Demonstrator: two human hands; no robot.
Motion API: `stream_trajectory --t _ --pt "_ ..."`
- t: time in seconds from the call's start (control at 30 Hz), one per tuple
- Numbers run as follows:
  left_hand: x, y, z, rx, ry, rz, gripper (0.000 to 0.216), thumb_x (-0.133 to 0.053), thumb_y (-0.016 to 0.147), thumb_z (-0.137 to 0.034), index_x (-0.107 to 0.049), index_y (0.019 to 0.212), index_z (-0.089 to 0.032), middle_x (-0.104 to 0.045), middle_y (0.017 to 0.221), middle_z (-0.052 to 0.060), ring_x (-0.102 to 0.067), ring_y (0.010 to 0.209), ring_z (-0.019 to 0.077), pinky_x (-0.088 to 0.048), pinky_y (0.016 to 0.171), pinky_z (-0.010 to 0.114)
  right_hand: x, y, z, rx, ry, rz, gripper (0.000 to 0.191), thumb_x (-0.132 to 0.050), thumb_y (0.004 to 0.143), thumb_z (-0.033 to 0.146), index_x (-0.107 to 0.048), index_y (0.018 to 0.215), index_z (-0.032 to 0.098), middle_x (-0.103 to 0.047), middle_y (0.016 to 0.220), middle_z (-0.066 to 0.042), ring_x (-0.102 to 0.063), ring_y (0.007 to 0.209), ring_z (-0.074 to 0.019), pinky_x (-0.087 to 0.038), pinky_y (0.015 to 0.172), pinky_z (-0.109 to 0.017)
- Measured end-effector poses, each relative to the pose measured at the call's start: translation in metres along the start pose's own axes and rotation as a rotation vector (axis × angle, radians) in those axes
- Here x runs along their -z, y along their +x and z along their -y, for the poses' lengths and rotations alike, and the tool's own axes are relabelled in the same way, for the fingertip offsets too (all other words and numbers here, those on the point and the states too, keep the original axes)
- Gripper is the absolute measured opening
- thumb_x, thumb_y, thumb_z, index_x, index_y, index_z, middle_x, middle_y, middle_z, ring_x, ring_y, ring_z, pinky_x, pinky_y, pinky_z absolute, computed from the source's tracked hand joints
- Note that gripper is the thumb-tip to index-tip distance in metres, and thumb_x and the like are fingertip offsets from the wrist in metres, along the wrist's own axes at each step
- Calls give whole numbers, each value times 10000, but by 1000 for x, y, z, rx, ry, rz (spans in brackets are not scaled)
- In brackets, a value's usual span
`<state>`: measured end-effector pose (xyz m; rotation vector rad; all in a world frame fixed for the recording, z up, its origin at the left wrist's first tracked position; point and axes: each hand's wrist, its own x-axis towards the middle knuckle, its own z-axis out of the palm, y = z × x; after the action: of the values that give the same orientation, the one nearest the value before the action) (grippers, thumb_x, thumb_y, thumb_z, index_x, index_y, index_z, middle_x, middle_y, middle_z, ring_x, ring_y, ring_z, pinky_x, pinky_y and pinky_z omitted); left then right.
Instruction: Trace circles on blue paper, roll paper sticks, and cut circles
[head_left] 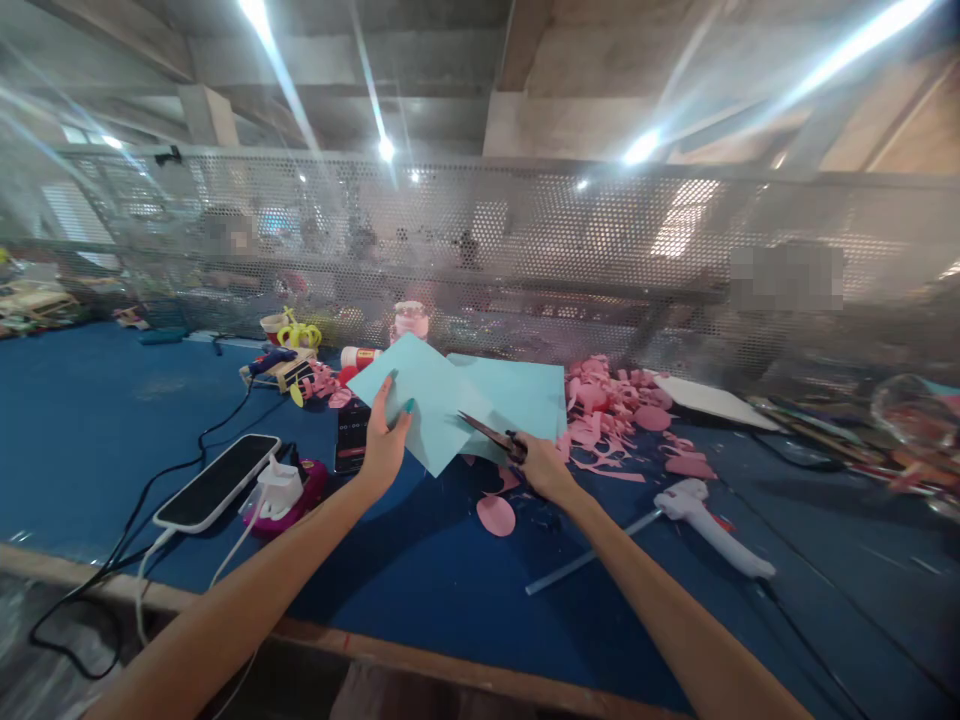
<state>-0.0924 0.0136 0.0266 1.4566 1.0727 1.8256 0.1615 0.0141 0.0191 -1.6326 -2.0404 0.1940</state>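
Backing the blue tabletop: perforated screen.

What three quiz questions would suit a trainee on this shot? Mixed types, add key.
1. Which hand holds the scissors?
2. True or false: a glue stick sticks out of the glue gun.
3. What colour is the sheet in the left hand?
A) pink
B) light blue
C) yellow

Key:
1. The right hand.
2. True.
3. B.
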Motion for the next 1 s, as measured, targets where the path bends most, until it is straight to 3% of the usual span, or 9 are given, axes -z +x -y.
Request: stream_trajectory --t 0.2,0.3,0.47,0.63,0.73,0.87,0.93,1.0 --pt "1 1 0 133 -33 -125 562 -495 821 -217 -308 1352 -208 -292 1434 47 -293 1303 182 -249 1080 313 -2 -3 1 58 -19 34 317 -663 616 361 -626 854 155 -650 712 -33 -573 634 -175 -365 533 -224" --pt "2 3 -1 208 -60 -190 604 -479 830 -233 -239 1380 -169 -238 1454 80 -299 1299 193 -270 1069 313 -4 -5 4 74 -72 -5 259 -655 612 274 -638 847 166 -658 742 -42 -580 671 -180 -373 564 -232" --pt "2 3 -2 210 -6 -217 611 -464 834 -230 -214 1387 -160 -221 1460 84 -249 1324 188 -227 1084 306 3 5 0 -16 -113 -132 222 -598 646 216 -640 858 167 -656 696 -40 -573 628 -170 -373 557 -234" --pt "4 3 -4 193 35 -235 621 -466 840 -239 -196 1393 -156 -218 1460 96 -223 1333 198 -196 1094 315 42 40 -3 -163 -192 -384 213 -521 715 255 -630 850 132 -658 736 -92 -580 667 -204 -377 591 -266" --pt "3 4 0 206 -31 -162 525 -485 827 -223 -340 1329 -186 -375 1382 82 -355 1268 203 -276 1060 328 71 61 4 -240 -237 -577 281 -442 754 255 -600 926 99 -647 846 -159 -575 759 -250 -374 634 -306" --pt "-3 3 14 154 -60 73 400 -521 790 -184 -504 1190 -187 -551 1218 65 -503 1134 214 -373 991 360 88 73 15 -238 -245 -853 273 -457 734 234 -587 942 113 -645 865 -152 -574 772 -254 -378 647 -308" --pt "-6 1 23 117 -30 166 402 -541 751 -137 -547 1149 -197 -599 1148 53 -555 1056 227 -412 950 377 82 71 15 -235 -263 -836 273 -481 730 227 -584 956 117 -650 856 -145 -579 770 -255 -386 652 -311" --pt "-8 1 31 89 -15 210 381 -571 697 -93 -614 1058 -206 -649 1045 43 -607 947 242 -460 880 392 68 68 12 -251 -324 -678 291 -500 742 235 -577 998 120 -654 882 -147 -588 793 -260 -398 669 -321"
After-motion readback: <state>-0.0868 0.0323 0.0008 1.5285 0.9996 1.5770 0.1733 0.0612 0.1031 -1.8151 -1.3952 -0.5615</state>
